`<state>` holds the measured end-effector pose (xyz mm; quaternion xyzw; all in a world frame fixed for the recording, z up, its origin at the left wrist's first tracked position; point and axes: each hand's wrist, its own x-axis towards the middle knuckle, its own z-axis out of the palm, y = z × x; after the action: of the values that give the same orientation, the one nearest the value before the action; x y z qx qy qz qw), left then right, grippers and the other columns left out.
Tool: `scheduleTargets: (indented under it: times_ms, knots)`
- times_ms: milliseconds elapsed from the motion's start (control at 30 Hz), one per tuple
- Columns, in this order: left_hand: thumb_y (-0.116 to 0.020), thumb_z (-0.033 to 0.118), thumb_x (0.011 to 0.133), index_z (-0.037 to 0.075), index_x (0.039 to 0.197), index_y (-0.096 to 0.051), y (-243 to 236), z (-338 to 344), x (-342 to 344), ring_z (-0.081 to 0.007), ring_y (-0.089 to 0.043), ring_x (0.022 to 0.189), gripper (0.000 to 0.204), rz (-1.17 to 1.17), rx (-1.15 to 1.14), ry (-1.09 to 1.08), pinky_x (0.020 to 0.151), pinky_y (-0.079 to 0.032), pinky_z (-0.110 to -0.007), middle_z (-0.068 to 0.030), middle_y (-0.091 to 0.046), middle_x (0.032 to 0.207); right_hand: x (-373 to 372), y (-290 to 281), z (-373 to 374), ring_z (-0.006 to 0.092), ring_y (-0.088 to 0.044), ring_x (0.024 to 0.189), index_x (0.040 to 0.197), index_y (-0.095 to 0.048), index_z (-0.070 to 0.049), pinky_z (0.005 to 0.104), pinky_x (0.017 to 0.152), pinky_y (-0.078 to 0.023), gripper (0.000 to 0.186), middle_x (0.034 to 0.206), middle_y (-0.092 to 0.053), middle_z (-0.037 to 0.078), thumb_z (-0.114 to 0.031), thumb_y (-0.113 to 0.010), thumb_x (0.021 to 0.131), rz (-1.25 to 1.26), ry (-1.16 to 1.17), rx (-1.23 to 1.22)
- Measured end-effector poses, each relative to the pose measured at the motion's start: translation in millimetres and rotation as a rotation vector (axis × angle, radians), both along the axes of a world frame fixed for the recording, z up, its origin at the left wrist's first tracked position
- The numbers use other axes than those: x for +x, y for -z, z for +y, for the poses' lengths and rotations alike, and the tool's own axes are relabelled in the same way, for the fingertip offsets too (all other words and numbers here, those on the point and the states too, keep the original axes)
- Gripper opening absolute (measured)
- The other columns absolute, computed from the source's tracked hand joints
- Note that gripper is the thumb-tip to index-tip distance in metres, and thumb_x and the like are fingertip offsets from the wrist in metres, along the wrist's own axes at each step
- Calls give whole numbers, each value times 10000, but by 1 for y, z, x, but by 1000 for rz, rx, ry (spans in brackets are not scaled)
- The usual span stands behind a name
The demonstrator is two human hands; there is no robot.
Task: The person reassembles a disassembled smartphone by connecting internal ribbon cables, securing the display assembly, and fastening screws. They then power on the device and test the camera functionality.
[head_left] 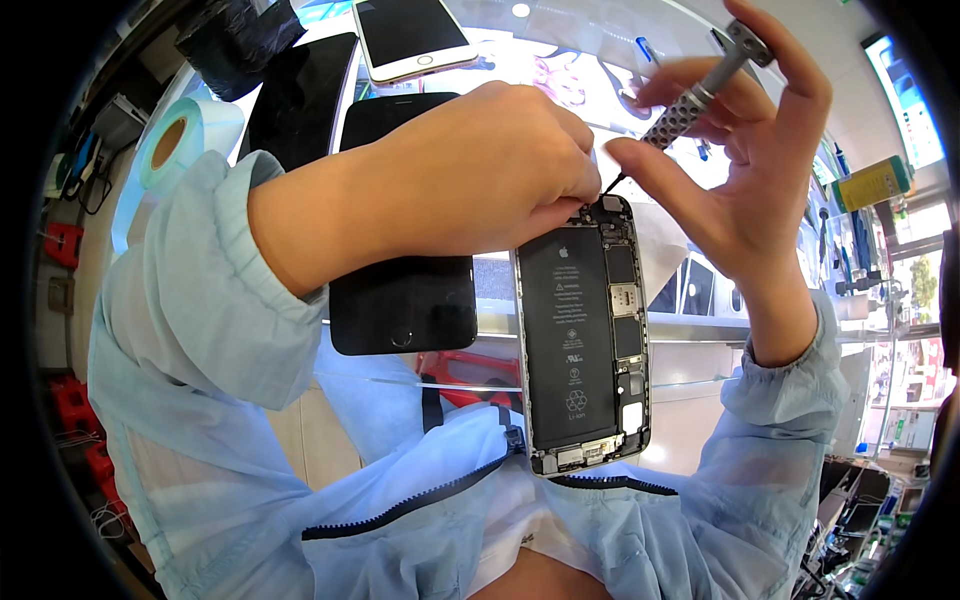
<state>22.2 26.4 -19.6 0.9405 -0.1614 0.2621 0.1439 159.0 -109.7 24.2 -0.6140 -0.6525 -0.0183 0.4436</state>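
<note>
Head view: the opened black rectangular smartphone (568, 345) sits just bodyward of the curled left hand (530, 160), whose hold I cannot tell; the phone's long axis runs fore-and-aft, top pointing away. The right hand (755, 190) grasps a perforated silver metal screwdriver (684, 111), tip at that end.

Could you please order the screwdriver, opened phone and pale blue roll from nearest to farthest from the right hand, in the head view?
1. Screwdriver: in the right hand.
2. Opened phone: below and left of it.
3. Pale blue roll: far left.
</note>
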Motion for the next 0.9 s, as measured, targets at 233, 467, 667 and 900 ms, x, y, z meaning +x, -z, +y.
scheduleTargets:
  times_ms: [233, 467, 667, 900]
  knots:
    - [-692, 18, 685, 38, 822, -668, -4, -1, -2, -245, -619, 696, 141, 38, -38, -67, 592, -489, -330, -60, -631, 778, 22, -1, 1, 227, -659, 817, 1315, -143, -28, 274, 658, -570, 916, 1132, -487, 185, 56, -766, 649, -170, -217, 25]
    - [-692, 26, 685, 48, 826, -667, 1, 2, -1, -239, -617, 700, 145, 11, -23, -2, 588, -485, -324, -58, -627, 779, 2, -8, -4, 208, -651, 818, 1315, -139, -6, 258, 643, -564, 855, 1250, -354, 184, 91, -712, 688, -108, -76, 10]
    - [-695, 28, 671, 53, 841, -676, -1, 1, 0, -230, -609, 699, 173, 27, 17, 5, 594, -488, -317, -53, -615, 784, 23, 16, 9, 211, -649, 816, 1308, -150, 12, 244, 637, -565, 846, 1284, -304, 174, 123, -701, 676, 124, -308, 181]
    - [-676, 40, 672, 67, 838, -683, -2, 0, 1, -232, -607, 710, 168, 18, 55, -6, 609, -485, -326, -49, -601, 781, 18, 22, 5, 218, -651, 813, 1311, -161, 17, 262, 639, -573, 826, 1314, -245, 189, 138, -687, 686, -120, -223, 246]
